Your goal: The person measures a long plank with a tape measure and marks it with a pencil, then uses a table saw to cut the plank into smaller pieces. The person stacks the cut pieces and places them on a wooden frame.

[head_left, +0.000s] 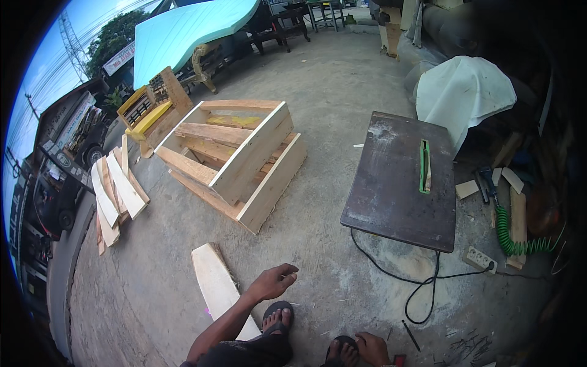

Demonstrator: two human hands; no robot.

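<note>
My left hand (273, 282) hangs open above the concrete, fingers loosely spread, holding nothing. It is just right of a pale curved wooden board (217, 284) lying on the ground. My right hand (372, 348) rests low by my right foot at the bottom edge, fingers curled; nothing shows in it. Both feet wear dark sandals. A wooden frame (235, 156) of pale planks lies on its side ahead of me.
A low table saw (400, 180) with a dark top and green insert stands at right, its black cable (422, 281) looping to a power strip (479, 259). A stack of curved boards (116, 196) lies at left. A green coiled hose (513, 238) and scrap wood are far right.
</note>
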